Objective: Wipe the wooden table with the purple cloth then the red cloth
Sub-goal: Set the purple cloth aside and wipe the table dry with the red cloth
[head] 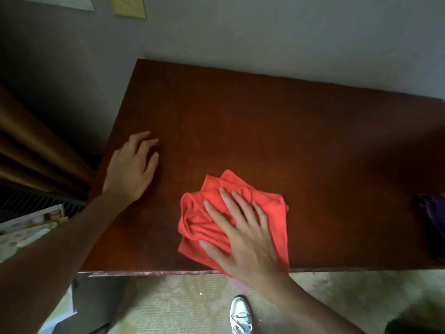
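Dim room, grey wall behind; wooden table (265, 131) pushed into the corner, curtain (36, 150) at left, pale rug (183, 307) and one white shoe (239, 314) below the near edge.

Right hand (243, 235) flat, fingers spread, palm pressing down on red cloth (204, 220). No pinch, just weight on top. Cloth bunched, sits near the front edge, centre-ish; its lower corner at or just over the edge, under the wrist.

Left hand (132, 169) rests on tabletop nr left edge, loosely curled, holding nothing. Looks like bracing.

Purple cloth (431, 227) heaped at far right, partly out of frame, untouched. Prob. red-cloth pass under way.

Risks, as judged:
- flat palm only, so cloth may skid out from under the hand or roll up on a fast stroke; less contact w/ wood.
- stroke toward the near edge could drag cloth off onto rug.
- wide sweep right could shove purple cloth off the table.
- back & left corners prob. easy to miss.
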